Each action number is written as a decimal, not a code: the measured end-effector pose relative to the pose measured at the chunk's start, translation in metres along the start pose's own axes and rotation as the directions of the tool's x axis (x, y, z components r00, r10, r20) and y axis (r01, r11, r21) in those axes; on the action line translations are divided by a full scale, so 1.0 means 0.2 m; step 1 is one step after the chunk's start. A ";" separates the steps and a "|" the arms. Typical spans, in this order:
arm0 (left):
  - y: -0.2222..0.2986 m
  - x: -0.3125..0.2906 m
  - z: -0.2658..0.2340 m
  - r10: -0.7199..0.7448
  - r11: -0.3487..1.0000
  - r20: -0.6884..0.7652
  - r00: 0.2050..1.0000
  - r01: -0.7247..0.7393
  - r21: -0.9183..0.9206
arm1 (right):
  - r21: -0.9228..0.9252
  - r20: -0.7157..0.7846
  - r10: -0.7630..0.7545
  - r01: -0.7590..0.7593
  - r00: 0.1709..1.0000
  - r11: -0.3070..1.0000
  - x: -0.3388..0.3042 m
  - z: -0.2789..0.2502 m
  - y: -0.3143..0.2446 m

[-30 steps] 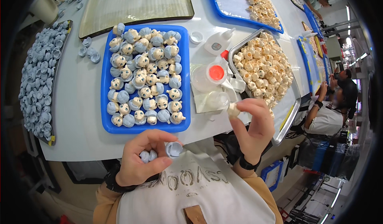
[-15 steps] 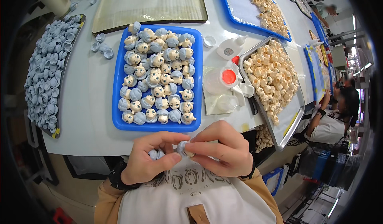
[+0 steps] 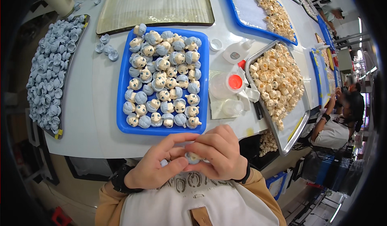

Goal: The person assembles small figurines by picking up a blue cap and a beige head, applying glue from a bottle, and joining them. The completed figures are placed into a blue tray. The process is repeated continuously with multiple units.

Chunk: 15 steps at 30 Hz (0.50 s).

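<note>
Just above my apron, my left hand and my right hand grip a small doll head between their fingertips. Pale blue hair covers part of it, and fingers hide most of the rest. A spare blue hair piece shows inside my curled left fingers. Beyond my hands lies a blue tray filled with doll heads in blue hair, many with painted faces turned up.
A tray of blue hair shells stands at left, several loose shells beside it. Right of the blue tray are a jar with red-centred lid, a white squeeze bottle and a metal tray of cream head parts. A co-worker sits far right.
My hands have drawn closer together, and the right fingers now wrap further over the doll head. The head has turned and sits slightly lower. The whole view has shifted a little.
</note>
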<state>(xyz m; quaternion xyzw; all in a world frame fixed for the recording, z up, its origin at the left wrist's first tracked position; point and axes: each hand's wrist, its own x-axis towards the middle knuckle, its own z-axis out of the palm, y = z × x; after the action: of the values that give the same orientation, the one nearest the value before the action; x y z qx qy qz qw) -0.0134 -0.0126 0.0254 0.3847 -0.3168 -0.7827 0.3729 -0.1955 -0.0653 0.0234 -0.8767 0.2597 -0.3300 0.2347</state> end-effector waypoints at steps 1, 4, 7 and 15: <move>-0.02 0.01 0.01 0.072 0.997 -0.019 0.997 -0.071 0.013 | -0.008 0.000 -0.009 0.009 1.000 1.000 0.00 0.00 -0.01; -0.05 0.01 -0.02 0.110 0.992 0.050 0.993 -0.113 0.061 | -0.017 -0.017 -0.066 0.065 0.998 0.998 -0.02 -0.01 -0.01; -0.04 0.01 -0.08 0.015 0.991 0.177 0.984 -0.038 0.127 | 0.031 -0.035 -0.111 0.112 0.993 0.993 -0.04 0.00 -0.01; 0.21 -0.02 -0.12 0.029 0.728 0.075 0.997 -0.073 0.682 | 0.280 -0.099 0.033 -0.004 0.995 0.960 -0.12 -0.06 0.04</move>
<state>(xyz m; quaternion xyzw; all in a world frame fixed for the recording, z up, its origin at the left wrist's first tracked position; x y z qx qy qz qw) 0.0234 -0.0361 0.0482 0.4626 -0.6038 -0.6118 0.2171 -0.2208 -0.0596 0.0163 -0.8141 0.2306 -0.4058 0.3454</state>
